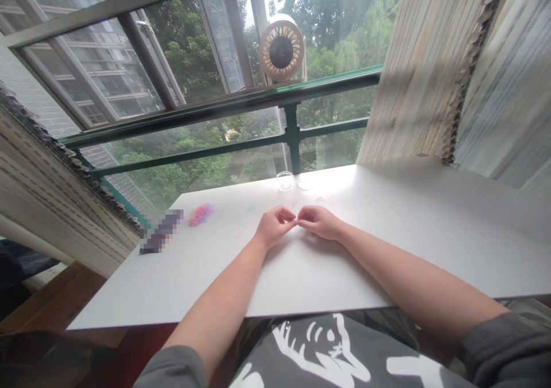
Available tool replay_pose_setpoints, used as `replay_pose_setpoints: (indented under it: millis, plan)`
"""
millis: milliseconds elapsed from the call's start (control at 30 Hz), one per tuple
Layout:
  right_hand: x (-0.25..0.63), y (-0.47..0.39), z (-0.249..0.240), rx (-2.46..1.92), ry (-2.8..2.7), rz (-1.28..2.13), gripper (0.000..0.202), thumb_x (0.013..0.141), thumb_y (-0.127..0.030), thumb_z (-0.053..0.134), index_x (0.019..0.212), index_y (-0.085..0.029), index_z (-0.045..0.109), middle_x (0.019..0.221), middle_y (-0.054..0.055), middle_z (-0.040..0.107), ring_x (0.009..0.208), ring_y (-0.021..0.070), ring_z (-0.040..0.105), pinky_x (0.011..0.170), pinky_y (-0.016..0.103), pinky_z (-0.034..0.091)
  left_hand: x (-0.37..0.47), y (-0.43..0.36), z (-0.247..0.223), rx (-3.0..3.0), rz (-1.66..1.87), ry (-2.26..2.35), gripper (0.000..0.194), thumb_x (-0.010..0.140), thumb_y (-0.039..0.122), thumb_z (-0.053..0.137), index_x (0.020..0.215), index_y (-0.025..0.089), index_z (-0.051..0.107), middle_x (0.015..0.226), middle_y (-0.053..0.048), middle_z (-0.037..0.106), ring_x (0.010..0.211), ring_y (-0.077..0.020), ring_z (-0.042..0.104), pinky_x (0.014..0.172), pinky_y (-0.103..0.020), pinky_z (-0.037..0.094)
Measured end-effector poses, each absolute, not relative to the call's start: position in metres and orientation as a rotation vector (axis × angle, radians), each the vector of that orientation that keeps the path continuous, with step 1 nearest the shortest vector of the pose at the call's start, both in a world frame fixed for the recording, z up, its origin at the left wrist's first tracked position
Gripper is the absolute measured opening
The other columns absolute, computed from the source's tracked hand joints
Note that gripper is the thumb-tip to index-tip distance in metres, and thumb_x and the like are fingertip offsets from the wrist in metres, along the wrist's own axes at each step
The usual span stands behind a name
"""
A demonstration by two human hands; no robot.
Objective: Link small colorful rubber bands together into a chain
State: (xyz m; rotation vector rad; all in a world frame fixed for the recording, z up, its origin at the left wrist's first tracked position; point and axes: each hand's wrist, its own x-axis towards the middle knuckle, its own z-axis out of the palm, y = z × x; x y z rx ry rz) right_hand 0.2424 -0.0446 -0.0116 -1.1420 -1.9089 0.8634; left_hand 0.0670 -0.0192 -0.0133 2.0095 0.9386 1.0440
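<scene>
Near the centre of the frame, the left hand (272, 226) and the right hand (322, 222) are nearly meeting, each closing thumb and finger in a pinch, apparently on one tiny piece (297, 220) sitting between the fingertips. With so little of it to grip, it could be slipping or springing loose if either pinch is loosening or pulling unevenly, and the fingertips are probably hiding it from view. A careless knuckle could also be scattering the pinkish bits (294, 204) and yellowish bits (321, 200) lying just beyond the fingers, or nudging the clear cup (284, 181) standing behind them. The fan (282, 48) in the upper middle, if running, could be blowing light pieces about; its state is not showing clearly. As for looks, the held piece is showing only as a pale speck, its shape too small to tell, while the colourful pile (201, 214) left of centre is spreading loosely in mixed pinks, oranges and purples across the white table (430, 233).
</scene>
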Motion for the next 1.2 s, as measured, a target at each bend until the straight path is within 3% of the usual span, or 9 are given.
replay_pose_setpoints:
  millis: [300, 533, 833, 1200]
  plan:
    - [0.2421, -0.0455, -0.0098, -1.182, -1.935, 0.838, 0.014, 0.07, -0.028, 0.048, 0.071, -0.015, 0.054, 0.052, -0.003, 0.05, 0.044, 0.0074, 0.044, 0.045, 0.02, 0.034, 0.0669, -0.0227, -0.0135, 2.072, 0.989, 0.922, 0.02, 0.062, 0.033, 0.064, 0.073, 0.017, 0.057, 0.07, -0.003, 0.062, 0.066, -0.013, 0.057, 0.063, -0.026, 0.045]
    - [0.2401, -0.047, -0.0065, -1.192, -1.919, 0.838, 0.013, 0.07, -0.025, 0.047, 0.072, -0.015, 0.054, 0.046, -0.004, 0.047, 0.041, 0.0075, 0.041, 0.044, 0.02, 0.032, 0.0646, -0.0252, -0.0136, 2.028, 0.941, 0.883, 0.026, 0.06, 0.028, 0.065, 0.081, 0.016, 0.057, 0.081, -0.005, 0.061, 0.066, -0.0123, 0.058, 0.061, -0.025, 0.045]
    - [0.2417, -0.0463, -0.0067, -1.201, -1.963, 0.735, 0.014, 0.07, -0.026, 0.047, 0.07, -0.015, 0.056, 0.05, -0.003, 0.05, 0.047, 0.0083, 0.042, 0.047, 0.021, 0.033, 0.0634, -0.0243, -0.0151, 2.084, 0.888, 0.936, 0.022, 0.067, 0.035, 0.059, 0.078, 0.016, 0.06, 0.072, -0.003, 0.061, 0.06, -0.011, 0.054, 0.057, -0.023, 0.043]
    - [0.2413, -0.0487, -0.0054, -1.212, -1.962, 0.771, 0.015, 0.072, -0.028, 0.046, 0.071, -0.015, 0.054, 0.048, -0.003, 0.049, 0.044, 0.0083, 0.041, 0.047, 0.021, 0.032, 0.0629, -0.0205, -0.0158, 2.098, 0.866, 1.004, 0.024, 0.067, 0.035, 0.057, 0.081, 0.017, 0.064, 0.075, -0.003, 0.065, 0.062, -0.013, 0.055, 0.061, -0.025, 0.043]
